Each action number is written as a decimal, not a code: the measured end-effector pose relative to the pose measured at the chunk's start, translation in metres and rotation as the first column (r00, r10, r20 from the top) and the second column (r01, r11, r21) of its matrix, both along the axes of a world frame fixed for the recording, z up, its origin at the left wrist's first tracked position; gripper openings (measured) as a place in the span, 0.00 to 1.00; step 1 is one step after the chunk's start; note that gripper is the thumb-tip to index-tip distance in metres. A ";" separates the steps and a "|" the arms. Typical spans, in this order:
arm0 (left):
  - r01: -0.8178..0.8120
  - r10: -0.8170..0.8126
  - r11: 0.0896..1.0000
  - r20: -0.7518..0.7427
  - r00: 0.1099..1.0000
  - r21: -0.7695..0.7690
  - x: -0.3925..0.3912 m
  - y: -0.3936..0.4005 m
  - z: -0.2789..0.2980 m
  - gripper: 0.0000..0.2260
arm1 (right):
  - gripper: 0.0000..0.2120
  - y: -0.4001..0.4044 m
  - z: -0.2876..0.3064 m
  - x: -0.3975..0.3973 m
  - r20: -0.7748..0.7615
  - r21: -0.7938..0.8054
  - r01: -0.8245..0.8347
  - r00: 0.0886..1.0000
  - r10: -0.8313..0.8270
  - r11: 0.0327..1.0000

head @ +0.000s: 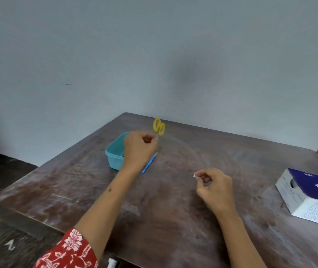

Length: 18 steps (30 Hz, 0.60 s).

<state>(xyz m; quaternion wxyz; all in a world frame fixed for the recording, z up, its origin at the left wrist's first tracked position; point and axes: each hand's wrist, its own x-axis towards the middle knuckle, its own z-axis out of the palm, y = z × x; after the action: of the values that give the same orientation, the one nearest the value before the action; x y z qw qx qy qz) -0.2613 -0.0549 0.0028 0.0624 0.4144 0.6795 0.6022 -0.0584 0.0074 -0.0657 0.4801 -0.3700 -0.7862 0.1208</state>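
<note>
My left hand (139, 148) grips a pair of scissors by the blades, and their yellow handles (159, 127) stick up above the fist. The hand hovers by the right side of a teal plastic box (114, 151). Just below the hand, a blue pen-like tool (149, 164) lies on the dark wooden table (173, 200). My right hand (213, 185) is lower right, pinching a tiny white scrap (194, 176) between thumb and forefinger. The frame is blurred by motion.
A white and purple cardboard box (309, 196) lies at the table's right edge. A grey wall stands right behind the table. The table's left edge drops to a dark floor. A brown board shows at the far right.
</note>
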 end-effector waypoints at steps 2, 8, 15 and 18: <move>-0.143 0.134 0.988 -0.153 0.979 -0.049 -0.026 -0.010 0.010 0.05 | 0.12 0.002 -0.001 0.001 -0.014 -0.008 0.008 1.000 -0.008 1.000; -0.340 0.122 0.837 -0.460 0.879 -0.428 -0.057 -0.015 0.019 0.14 | 0.12 0.002 -0.002 0.000 -0.006 -0.022 0.027 1.000 -0.027 0.999; -0.364 -0.004 0.728 -0.535 0.845 -0.581 -0.050 -0.005 0.011 0.07 | 0.12 0.001 -0.002 0.002 0.000 -0.044 0.036 0.999 -0.036 0.998; -0.369 -0.036 0.707 -0.552 0.833 -0.603 -0.047 -0.005 0.010 0.08 | 0.11 0.001 -0.002 0.002 -0.008 -0.055 0.038 0.999 -0.038 0.998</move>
<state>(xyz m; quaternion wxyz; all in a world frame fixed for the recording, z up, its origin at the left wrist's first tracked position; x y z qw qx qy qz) -0.3085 -0.0597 0.0128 -0.0334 0.4430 0.8792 0.1722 -0.0567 0.0081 -0.0674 0.4756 -0.3973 -0.7731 0.1351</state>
